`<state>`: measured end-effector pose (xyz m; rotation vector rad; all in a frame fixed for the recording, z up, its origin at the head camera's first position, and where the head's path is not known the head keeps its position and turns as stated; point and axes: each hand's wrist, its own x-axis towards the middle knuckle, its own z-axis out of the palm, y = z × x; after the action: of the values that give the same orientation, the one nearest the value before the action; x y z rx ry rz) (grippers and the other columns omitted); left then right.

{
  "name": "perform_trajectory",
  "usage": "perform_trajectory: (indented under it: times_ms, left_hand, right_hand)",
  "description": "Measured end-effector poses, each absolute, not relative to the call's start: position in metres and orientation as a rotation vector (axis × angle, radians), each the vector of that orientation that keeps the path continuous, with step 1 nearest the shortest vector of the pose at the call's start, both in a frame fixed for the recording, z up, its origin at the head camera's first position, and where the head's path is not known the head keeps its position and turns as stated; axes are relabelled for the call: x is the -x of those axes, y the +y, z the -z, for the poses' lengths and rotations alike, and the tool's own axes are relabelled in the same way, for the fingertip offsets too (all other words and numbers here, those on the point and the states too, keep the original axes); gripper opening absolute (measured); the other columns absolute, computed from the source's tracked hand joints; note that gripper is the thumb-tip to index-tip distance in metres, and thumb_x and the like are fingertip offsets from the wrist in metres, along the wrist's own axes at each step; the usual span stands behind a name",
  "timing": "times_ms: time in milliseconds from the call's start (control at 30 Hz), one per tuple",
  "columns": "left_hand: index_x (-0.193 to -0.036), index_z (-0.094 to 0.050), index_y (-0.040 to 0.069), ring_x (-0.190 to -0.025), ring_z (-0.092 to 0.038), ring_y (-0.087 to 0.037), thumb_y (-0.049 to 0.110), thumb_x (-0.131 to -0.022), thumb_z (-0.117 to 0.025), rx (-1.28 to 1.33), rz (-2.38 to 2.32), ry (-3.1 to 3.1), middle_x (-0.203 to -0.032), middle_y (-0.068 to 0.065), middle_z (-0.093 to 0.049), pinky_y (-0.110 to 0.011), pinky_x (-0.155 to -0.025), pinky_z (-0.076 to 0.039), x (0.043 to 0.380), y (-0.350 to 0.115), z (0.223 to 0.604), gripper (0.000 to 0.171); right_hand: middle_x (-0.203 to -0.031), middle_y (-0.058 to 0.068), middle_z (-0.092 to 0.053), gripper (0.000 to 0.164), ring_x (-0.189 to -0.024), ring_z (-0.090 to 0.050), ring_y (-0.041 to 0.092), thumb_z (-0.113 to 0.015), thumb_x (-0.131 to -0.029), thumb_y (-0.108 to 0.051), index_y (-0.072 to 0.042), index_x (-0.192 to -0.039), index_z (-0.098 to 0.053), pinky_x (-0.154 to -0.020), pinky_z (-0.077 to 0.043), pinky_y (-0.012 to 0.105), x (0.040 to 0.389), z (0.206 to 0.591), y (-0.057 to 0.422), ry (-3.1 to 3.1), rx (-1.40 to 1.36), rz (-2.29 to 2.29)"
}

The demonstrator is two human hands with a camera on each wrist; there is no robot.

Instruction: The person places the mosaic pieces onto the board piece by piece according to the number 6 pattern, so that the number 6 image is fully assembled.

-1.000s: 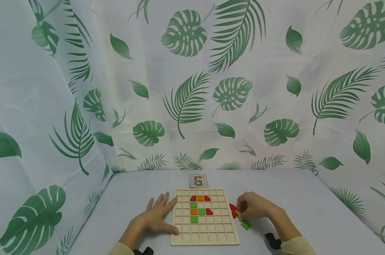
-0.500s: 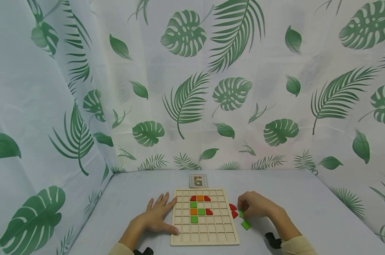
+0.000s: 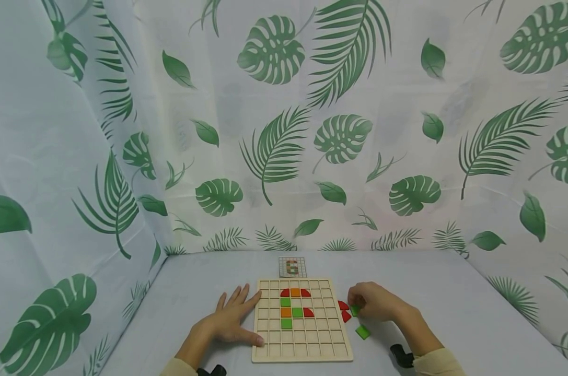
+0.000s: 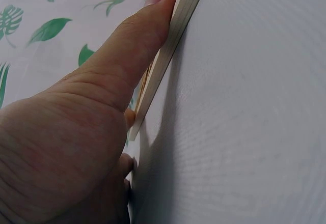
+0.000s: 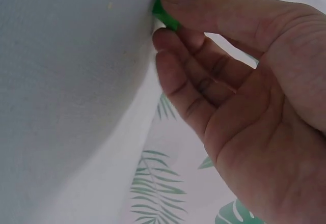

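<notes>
A square wooden grid board [image 3: 312,351] lies on the table with red, orange and green tiles set in some of its cells. My left hand [image 3: 232,319] is spread along the board's left side, fingers straight. Its thumb [image 4: 145,33] lies on the board's edge in the left wrist view. Just beyond the right edge, my right hand [image 3: 378,303] pinches a green tile [image 5: 167,16] between thumb and finger, close over the table. Two red rounded tiles [image 3: 343,305] lie left of that hand, and another green tile [image 3: 362,332] sits nearer me.
Behind the board lies a small card [image 3: 292,267] printed with a grid and a coloured figure like a 6. White cloth with green leaves hangs behind and to the left of the table [image 3: 194,271]. A black wrist device [image 3: 401,356] shows by the right sleeve.
My right hand has shifted slightly away and to the left, and the green tile at its fingertips has moved a little with it. My left hand and the board have stayed put.
</notes>
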<state>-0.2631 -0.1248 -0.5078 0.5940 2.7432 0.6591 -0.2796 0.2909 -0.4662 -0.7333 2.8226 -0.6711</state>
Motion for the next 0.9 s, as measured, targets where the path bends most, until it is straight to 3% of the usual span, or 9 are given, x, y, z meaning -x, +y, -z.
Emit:
perform_trajectory:
  times_ms: [367, 600, 900]
  left_hand:
    - [-0.166, -0.029, 0.023, -0.162, -0.004, -0.042, 0.076, -0.071, -0.08, -0.597, -0.659, 2.734, -0.175, -0.02, -0.01, -0.074, -0.123, 0.003, 0.263, -0.125, 0.51, 0.121]
    - [-0.166, -0.029, 0.023, -0.162, -0.004, -0.042, 0.077, -0.071, -0.079, -0.597, -0.656, 2.734, -0.175, -0.019, -0.01, -0.074, -0.123, 0.003, 0.265, -0.126, 0.511, 0.12]
    - [-0.166, -0.028, 0.023, -0.162, -0.003, -0.042, 0.078, -0.071, -0.079, -0.614, -0.652, 2.738, -0.175, -0.019, -0.009, -0.074, -0.123, 0.002, 0.266, -0.126, 0.511, 0.121]
  right_hand:
    - [-0.081, -0.003, -0.067, 0.021, -0.075, -0.058, 0.009, -0.079, -0.08, 0.006, -0.012, -0.084, -0.07, -0.064, -0.051, 0.025, 0.28, 0.457, 0.295, 2.769, 0.784, 0.817]
    - [-0.089, 0.001, -0.072, 0.012, -0.078, -0.063, 0.01, -0.078, -0.089, -0.002, -0.013, -0.091, -0.073, -0.065, -0.055, 0.025, 0.288, 0.451, 0.283, 2.758, 0.826, 0.931]
    - [-0.098, -0.001, -0.075, 0.014, -0.078, -0.064, 0.01, -0.077, -0.091, -0.003, -0.008, -0.104, -0.079, -0.065, -0.057, 0.024, 0.292, 0.448, 0.247, 2.712, 0.879, 1.001]
